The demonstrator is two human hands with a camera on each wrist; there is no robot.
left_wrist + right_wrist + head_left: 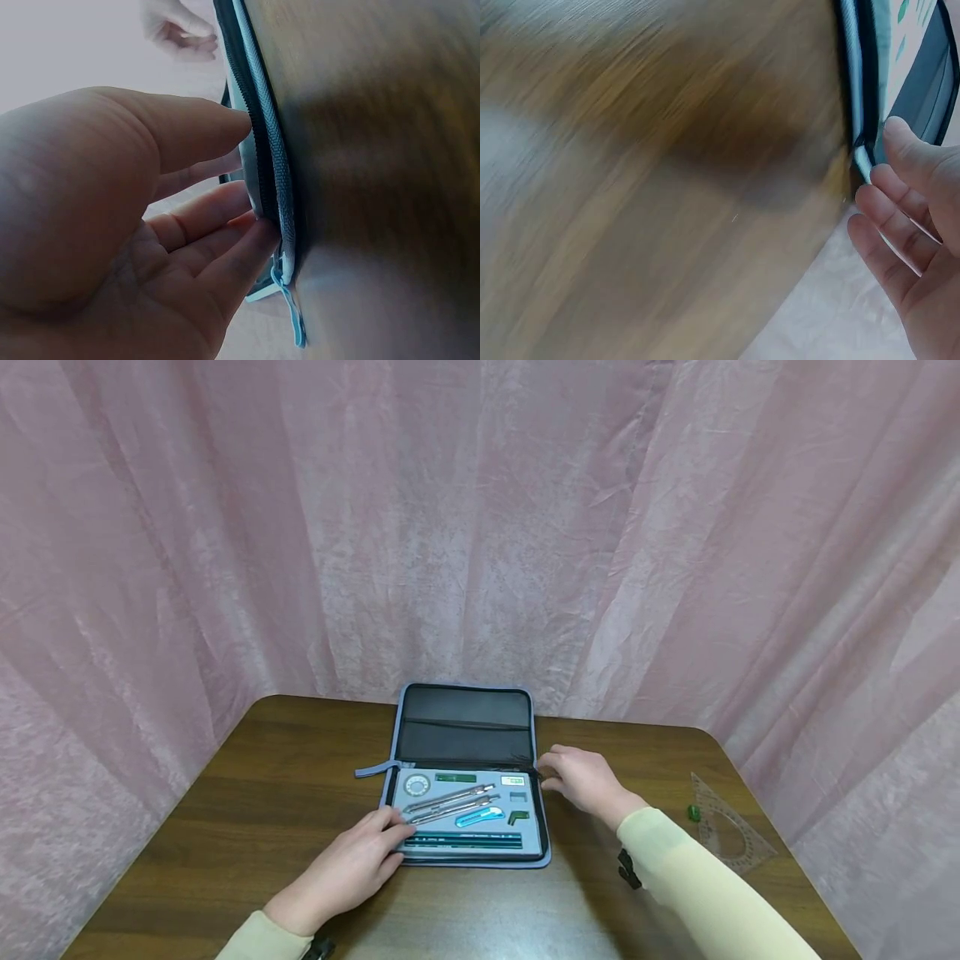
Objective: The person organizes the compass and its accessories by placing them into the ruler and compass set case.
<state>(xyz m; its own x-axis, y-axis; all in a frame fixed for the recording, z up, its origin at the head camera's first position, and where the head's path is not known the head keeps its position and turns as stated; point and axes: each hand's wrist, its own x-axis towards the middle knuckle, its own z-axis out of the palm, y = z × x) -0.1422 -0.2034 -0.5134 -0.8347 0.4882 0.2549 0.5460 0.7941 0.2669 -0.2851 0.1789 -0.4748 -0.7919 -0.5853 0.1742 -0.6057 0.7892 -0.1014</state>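
left hand point(352, 864) and right hand point(581, 777) at open case point(465, 777) edges

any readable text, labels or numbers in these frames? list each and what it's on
None can be read.
Small white label in the open case: print too small.
Dark pencils along the case's front edge: lettering too small.
Clear protractor triangle on the table: scale marks blurred.
Both wrist views: no text.

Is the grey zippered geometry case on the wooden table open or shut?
Open: the grey zippered geometry case lies flat, its dark lid folded back, tools showing.
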